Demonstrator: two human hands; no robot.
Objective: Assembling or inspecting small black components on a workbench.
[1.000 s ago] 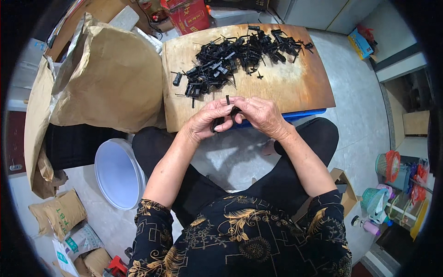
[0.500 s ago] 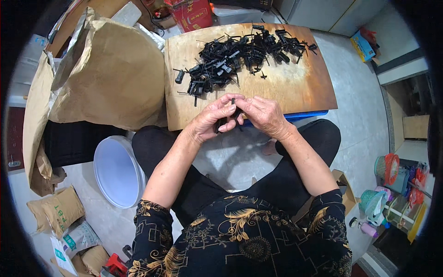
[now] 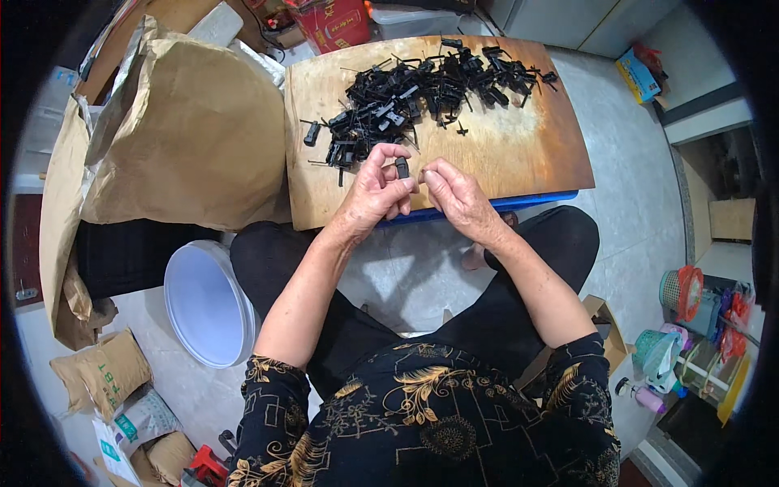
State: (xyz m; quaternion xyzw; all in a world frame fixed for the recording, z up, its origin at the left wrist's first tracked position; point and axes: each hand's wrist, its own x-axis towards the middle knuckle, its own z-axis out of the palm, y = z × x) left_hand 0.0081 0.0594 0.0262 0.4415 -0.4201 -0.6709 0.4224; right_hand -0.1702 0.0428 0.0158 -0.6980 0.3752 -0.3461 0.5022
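Observation:
Over the near edge of the wooden board (image 3: pixel 519 154), my left hand (image 3: pixel 375 195) is closed around a small black plastic part (image 3: pixel 402 167). The part stands up between thumb and fingers. Just to its right, my right hand (image 3: pixel 461 201) is pinched, thumb against forefinger. Whatever sits in that pinch is too small to make out. Beyond both hands lies a heap of black plastic parts (image 3: pixel 398 101), many with thin rods or prongs. One loose piece (image 3: pixel 312 133) rests at the heap's left end, and a small cross-shaped piece (image 3: pixel 462 128) lies on its near side.
Left of the board stands a large open brown paper sack (image 3: pixel 187 138). A white round tub (image 3: pixel 207 304) is beside my left knee. Blue plastic (image 3: pixel 535 200) shows under the board's near edge. Filled bags (image 3: pixel 114 373) lie at lower left; baskets and bottles (image 3: pixel 657 365) are at right.
My hands have come apart a little, the right one drawing away rightward. The black part in my left hand now shows upright, where dark pieces previously hung below my fingers.

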